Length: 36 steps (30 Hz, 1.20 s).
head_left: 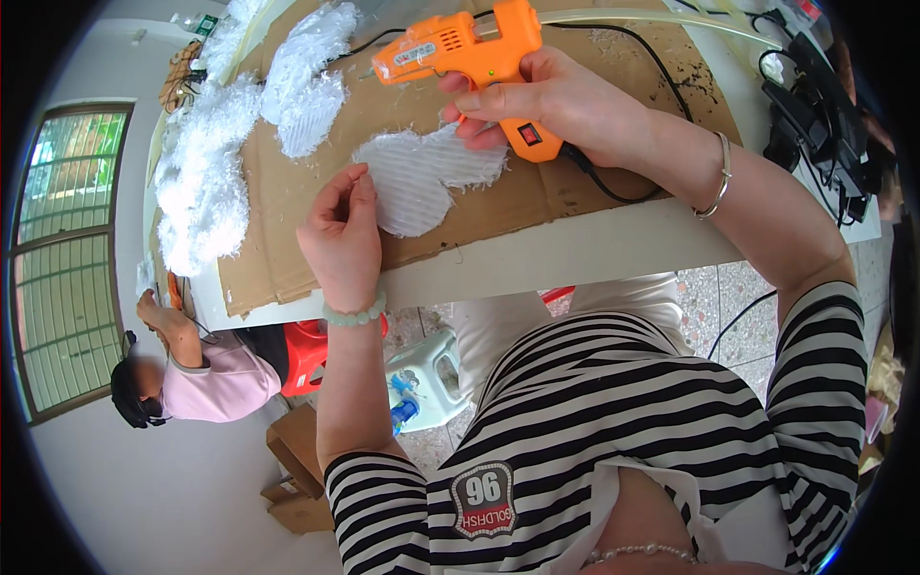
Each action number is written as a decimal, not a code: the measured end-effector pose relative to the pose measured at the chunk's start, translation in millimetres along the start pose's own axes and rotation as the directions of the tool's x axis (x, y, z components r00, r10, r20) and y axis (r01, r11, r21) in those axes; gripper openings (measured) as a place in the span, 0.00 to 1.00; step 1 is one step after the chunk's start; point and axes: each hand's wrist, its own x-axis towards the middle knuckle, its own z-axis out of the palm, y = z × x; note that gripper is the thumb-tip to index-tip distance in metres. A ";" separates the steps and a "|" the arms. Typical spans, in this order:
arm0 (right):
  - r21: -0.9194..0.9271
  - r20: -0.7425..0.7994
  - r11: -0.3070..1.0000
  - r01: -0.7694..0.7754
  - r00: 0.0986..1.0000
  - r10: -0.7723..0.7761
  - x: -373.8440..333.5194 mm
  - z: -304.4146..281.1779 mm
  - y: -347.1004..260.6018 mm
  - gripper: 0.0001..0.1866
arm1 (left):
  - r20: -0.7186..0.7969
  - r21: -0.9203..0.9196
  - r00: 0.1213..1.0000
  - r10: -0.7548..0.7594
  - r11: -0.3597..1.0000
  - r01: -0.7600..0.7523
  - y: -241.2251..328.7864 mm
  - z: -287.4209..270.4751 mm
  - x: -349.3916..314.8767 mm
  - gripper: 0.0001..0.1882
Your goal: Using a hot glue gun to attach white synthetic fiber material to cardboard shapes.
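My right hand is wrapped round the handle of an orange hot glue gun, whose nozzle points left over the cardboard. A clear, pale glue stick trails from the back of the gun. Just below the gun lies a white, ribbed, fuzzy-edged piece with a rounded, lobed outline. At its left edge my left hand is closed, thumb and fingertips pinched together. Whatever sits between those fingertips, if anything, is too small or hidden to make out.
A flat brown cardboard sheet covers much of the white table. More fuzzy white pieces are heaped at the left. The gun's black cord curls across the cardboard. Black equipment stands at the right. Another person sits at the left.
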 end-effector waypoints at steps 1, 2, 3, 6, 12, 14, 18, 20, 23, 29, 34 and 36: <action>-0.011 -0.004 1.000 -0.014 1.000 0.014 -0.2 0.3 0.5 0.19 | 0.004 0.024 1.000 0.012 1.000 -0.012 0.1 0.7 -0.6 0.08; -0.021 -0.009 0.999 -0.027 1.000 0.027 -0.3 0.4 0.9 0.19 | 0.009 0.047 1.000 0.025 0.999 -0.025 0.1 1.1 -1.1 0.08; -0.021 -0.003 1.000 -0.022 1.000 0.022 -0.3 0.4 1.1 0.19 | 0.003 0.051 1.000 0.028 0.998 -0.028 -0.4 0.9 -1.5 0.08; -0.033 0.003 0.999 -0.019 1.000 0.019 -1.0 1.2 0.3 0.19 | 0.009 0.089 0.998 0.069 0.994 -0.069 -0.3 -0.1 -2.6 0.08; -0.033 -0.016 0.999 -0.031 0.999 0.031 -0.2 0.6 2.1 0.19 | 0.015 0.106 0.996 0.086 0.991 -0.087 0.1 0.6 -3.1 0.07; -0.021 -0.026 0.999 -0.037 0.999 0.036 -0.2 0.8 2.3 0.19 | 0.028 0.133 0.993 0.112 0.984 -0.115 -0.1 0.7 -2.8 0.06; -0.019 -0.027 0.999 -0.035 0.999 0.035 -0.3 1.7 1.6 0.19 | 0.024 0.151 0.988 0.150 0.977 -0.152 1.3 0.4 -2.8 0.06; -0.029 -0.034 0.999 -0.045 0.998 0.044 -0.4 2.0 0.8 0.19 | 0.029 0.121 0.994 0.105 0.987 -0.108 2.7 0.1 -3.0 0.06; -0.030 -0.029 0.998 -0.050 0.998 0.050 0.4 1.7 1.8 0.19 | 0.040 0.219 0.983 0.180 0.958 -0.185 4.3 -0.6 -4.4 0.06; -0.036 -0.040 0.998 -0.060 0.998 0.058 0.1 2.5 0.7 0.19 | 0.156 0.550 0.932 0.328 0.755 -0.358 14.0 -2.5 -7.1 0.06; -0.060 -0.021 0.996 -0.062 0.998 0.061 0.1 2.4 0.5 0.19 | 0.163 0.614 0.856 0.490 0.629 -0.477 14.4 -7.4 -16.0 0.09; -0.060 -0.027 0.996 -0.058 0.998 0.057 -0.4 3.0 0.1 0.18 | 0.186 0.634 0.802 0.568 0.554 -0.540 19.6 -5.4 -23.5 0.10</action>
